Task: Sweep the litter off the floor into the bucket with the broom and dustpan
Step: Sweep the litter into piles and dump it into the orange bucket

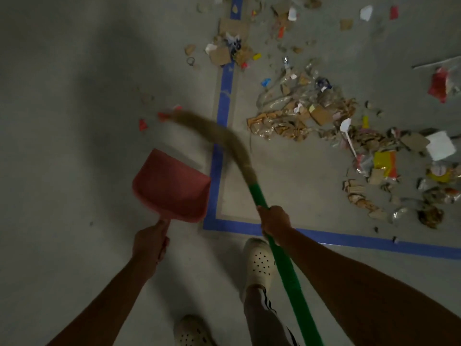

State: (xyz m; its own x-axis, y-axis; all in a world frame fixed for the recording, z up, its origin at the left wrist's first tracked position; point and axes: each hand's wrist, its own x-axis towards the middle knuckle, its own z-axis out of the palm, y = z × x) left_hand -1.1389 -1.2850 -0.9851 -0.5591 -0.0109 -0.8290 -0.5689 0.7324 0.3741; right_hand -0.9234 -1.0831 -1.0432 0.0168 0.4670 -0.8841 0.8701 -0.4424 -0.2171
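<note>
Head view: the left hand [149, 242] gripped the handle of the red dustpan [172, 186], fingers curled round it. The right hand [274, 221] was closed round the green broom [259, 196] shaft — bristles blurred, reaching left past the blue tape [224, 96]. Litter [311, 116] lay right of the tape, red scraps [142, 124] left of it.

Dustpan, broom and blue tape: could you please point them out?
dustpan [172, 183], head view, middle of the red pan
broom [258, 196], head view, green handle
blue tape [225, 96], head view, vertical strip
</note>
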